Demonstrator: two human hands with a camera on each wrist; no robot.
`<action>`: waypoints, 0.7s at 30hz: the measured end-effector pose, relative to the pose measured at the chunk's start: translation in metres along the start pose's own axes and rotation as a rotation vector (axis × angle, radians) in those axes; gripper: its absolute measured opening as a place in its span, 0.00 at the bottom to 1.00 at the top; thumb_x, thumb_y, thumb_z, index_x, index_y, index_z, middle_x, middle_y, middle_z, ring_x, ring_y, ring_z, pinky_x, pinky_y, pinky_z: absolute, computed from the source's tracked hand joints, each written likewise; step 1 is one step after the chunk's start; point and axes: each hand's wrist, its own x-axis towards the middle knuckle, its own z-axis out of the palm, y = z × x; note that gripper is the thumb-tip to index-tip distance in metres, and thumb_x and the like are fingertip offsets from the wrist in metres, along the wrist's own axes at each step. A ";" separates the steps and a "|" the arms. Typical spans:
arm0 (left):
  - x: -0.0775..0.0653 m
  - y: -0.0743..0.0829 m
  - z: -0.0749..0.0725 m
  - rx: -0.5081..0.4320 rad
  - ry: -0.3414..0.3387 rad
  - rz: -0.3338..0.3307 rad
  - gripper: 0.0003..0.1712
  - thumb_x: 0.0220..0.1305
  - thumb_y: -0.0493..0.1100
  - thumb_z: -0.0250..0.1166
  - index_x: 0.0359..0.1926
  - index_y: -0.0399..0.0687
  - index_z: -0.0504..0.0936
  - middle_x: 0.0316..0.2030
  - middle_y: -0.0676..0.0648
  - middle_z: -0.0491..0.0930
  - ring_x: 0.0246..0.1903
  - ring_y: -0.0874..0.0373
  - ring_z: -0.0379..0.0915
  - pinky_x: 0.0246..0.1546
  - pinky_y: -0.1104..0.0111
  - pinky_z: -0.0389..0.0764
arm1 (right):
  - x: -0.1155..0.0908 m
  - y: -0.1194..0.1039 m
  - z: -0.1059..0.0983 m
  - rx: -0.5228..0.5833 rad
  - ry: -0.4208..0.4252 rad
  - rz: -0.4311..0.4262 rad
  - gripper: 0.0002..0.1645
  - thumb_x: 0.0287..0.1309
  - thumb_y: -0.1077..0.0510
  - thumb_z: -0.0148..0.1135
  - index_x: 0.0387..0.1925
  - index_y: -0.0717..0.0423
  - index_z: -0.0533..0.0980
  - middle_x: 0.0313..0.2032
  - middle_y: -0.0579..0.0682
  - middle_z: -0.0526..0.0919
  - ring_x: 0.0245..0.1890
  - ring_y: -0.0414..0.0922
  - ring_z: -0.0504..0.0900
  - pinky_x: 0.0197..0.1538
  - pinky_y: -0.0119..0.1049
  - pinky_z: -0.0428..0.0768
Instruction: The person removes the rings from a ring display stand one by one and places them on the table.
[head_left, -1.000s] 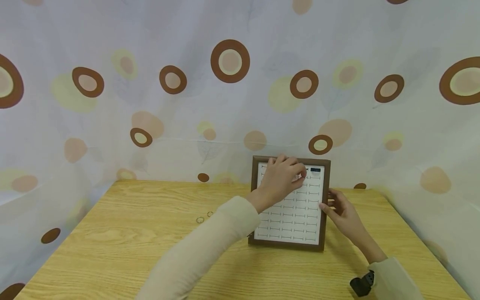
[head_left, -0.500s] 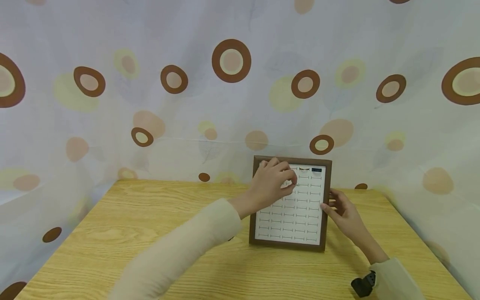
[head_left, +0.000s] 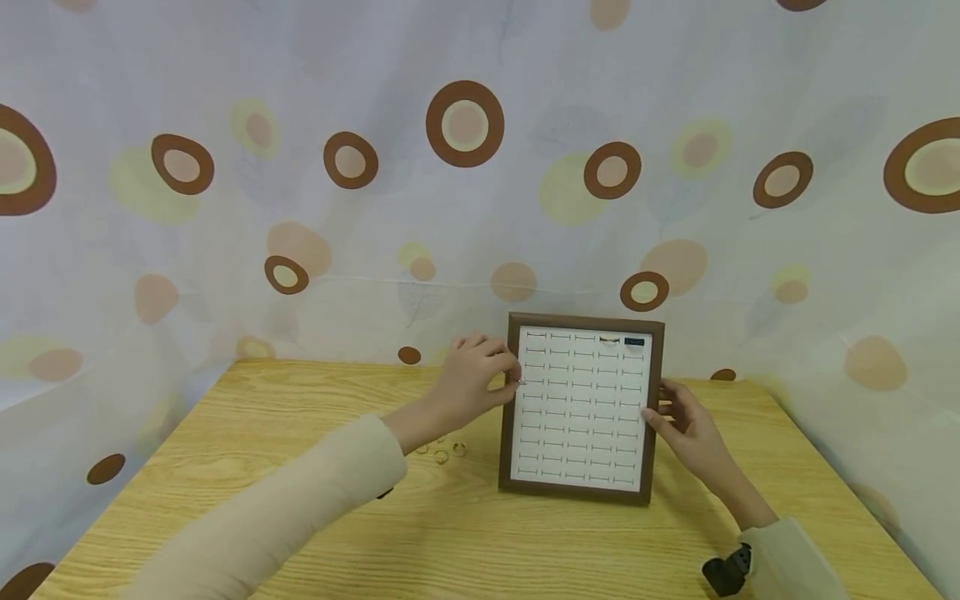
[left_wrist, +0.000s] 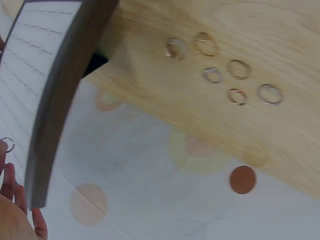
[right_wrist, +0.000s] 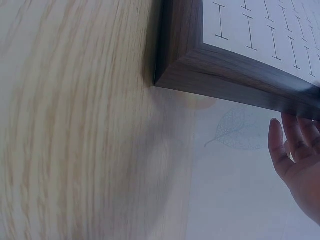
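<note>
My left hand (head_left: pixel 474 382) pinches a small ring (left_wrist: pixel 9 144) between thumb and fingertip, at the left edge of a brown-framed ring display board (head_left: pixel 577 417). The board leans upright, its white face covered in rows of short slots. In the top row, a ring (head_left: pixel 609 340) sits in the second slot from the right, beside a dark label (head_left: pixel 633 342). My right hand (head_left: pixel 686 429) grips the board's right side, thumb at the front edge and fingers behind it. In the right wrist view the right hand (right_wrist: pixel 300 155) is by the wooden side of the frame.
Several loose rings (left_wrist: pixel 239 69) lie on the wooden table (head_left: pixel 300 433) left of the board, partly behind the left forearm in the head view. A patterned curtain (head_left: pixel 375 233) hangs behind the table's far edge.
My left hand has moved left, from the board's top rows to its left edge, uncovering the ring in the top row. The right hand keeps its place on the frame.
</note>
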 end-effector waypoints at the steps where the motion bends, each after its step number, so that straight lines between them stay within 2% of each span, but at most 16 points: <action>1: -0.005 -0.004 -0.001 -0.002 0.002 -0.010 0.03 0.51 0.43 0.67 0.27 0.56 0.79 0.31 0.57 0.77 0.33 0.60 0.66 0.37 0.64 0.64 | 0.000 0.000 0.000 0.000 0.000 0.001 0.28 0.60 0.66 0.53 0.61 0.67 0.59 0.47 0.47 0.69 0.42 0.24 0.71 0.40 0.20 0.74; 5: -0.026 -0.019 -0.002 0.009 -0.014 -0.051 0.04 0.51 0.43 0.68 0.27 0.56 0.79 0.31 0.57 0.77 0.32 0.60 0.65 0.36 0.64 0.64 | -0.001 -0.001 0.000 -0.011 0.003 0.003 0.28 0.60 0.65 0.53 0.60 0.67 0.59 0.48 0.48 0.70 0.41 0.25 0.72 0.40 0.20 0.74; 10: -0.056 -0.036 0.003 0.069 -0.085 -0.082 0.05 0.51 0.44 0.68 0.27 0.57 0.79 0.30 0.56 0.74 0.30 0.60 0.61 0.37 0.63 0.66 | -0.001 0.000 0.000 -0.020 0.009 0.003 0.28 0.59 0.65 0.54 0.60 0.67 0.60 0.47 0.47 0.70 0.41 0.25 0.72 0.40 0.20 0.74; 14: -0.080 -0.045 0.006 0.105 -0.138 -0.103 0.05 0.51 0.45 0.68 0.27 0.58 0.78 0.29 0.56 0.73 0.30 0.60 0.60 0.36 0.64 0.66 | -0.001 0.000 0.000 -0.026 0.012 0.004 0.28 0.59 0.65 0.54 0.60 0.66 0.60 0.47 0.48 0.71 0.42 0.24 0.72 0.40 0.20 0.74; 16: -0.090 -0.049 0.008 0.107 -0.156 -0.119 0.06 0.50 0.44 0.69 0.26 0.58 0.78 0.29 0.56 0.73 0.29 0.60 0.59 0.33 0.65 0.60 | -0.001 0.000 -0.001 -0.029 0.009 0.004 0.28 0.59 0.65 0.54 0.60 0.66 0.60 0.47 0.50 0.71 0.42 0.24 0.71 0.40 0.20 0.74; 21: -0.110 -0.058 0.012 0.125 -0.183 -0.154 0.07 0.48 0.45 0.70 0.25 0.58 0.78 0.28 0.56 0.73 0.29 0.60 0.58 0.33 0.65 0.60 | -0.001 -0.001 -0.001 -0.032 0.009 0.004 0.28 0.60 0.65 0.54 0.60 0.67 0.60 0.47 0.47 0.71 0.41 0.24 0.71 0.40 0.19 0.73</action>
